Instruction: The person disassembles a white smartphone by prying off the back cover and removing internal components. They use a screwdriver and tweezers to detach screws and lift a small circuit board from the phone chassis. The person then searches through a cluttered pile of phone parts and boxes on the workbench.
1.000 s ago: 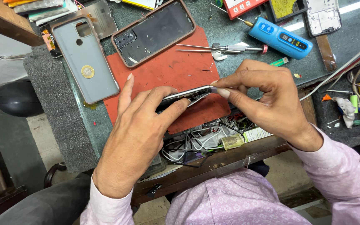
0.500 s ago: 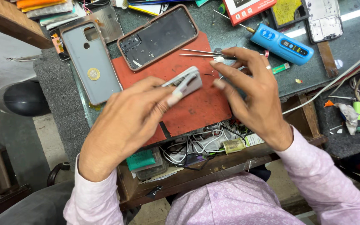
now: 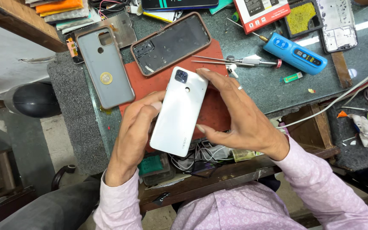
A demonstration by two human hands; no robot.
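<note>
A moment ago I had the white phone (image 3: pixel 179 111) edge-on between my fingers; now it has turned so its glossy back faces up at me, camera block toward the far end, lying over the red mat (image 3: pixel 211 108). My left hand (image 3: pixel 135 136) has slid along its left edge, with the thumb pressed against that side, and my right hand (image 3: pixel 239 117) has come off the tweezers' side of the mat to clamp the phone from the right, forefinger over the top corner and thumb on the lower right edge. Both hands are closed on it, so it is held just above the mat rather than lying flat. Just beyond the phone, a dark phone case with a brown rim (image 3: pixel 171 42) lies open side up, half on the mat. To its left a grey phone cover (image 3: pixel 105 68) lies on the green bench top (image 3: pixel 256 85) with a coin (image 3: pixel 105 78) on it. Further right lie a pair of tweezers (image 3: pixel 218 59) and a blue electric screwdriver (image 3: pixel 294 53), well apart from my hands. A tangle of wires (image 3: pixel 201 155) sits in the tray just under the phone's near end.
</note>
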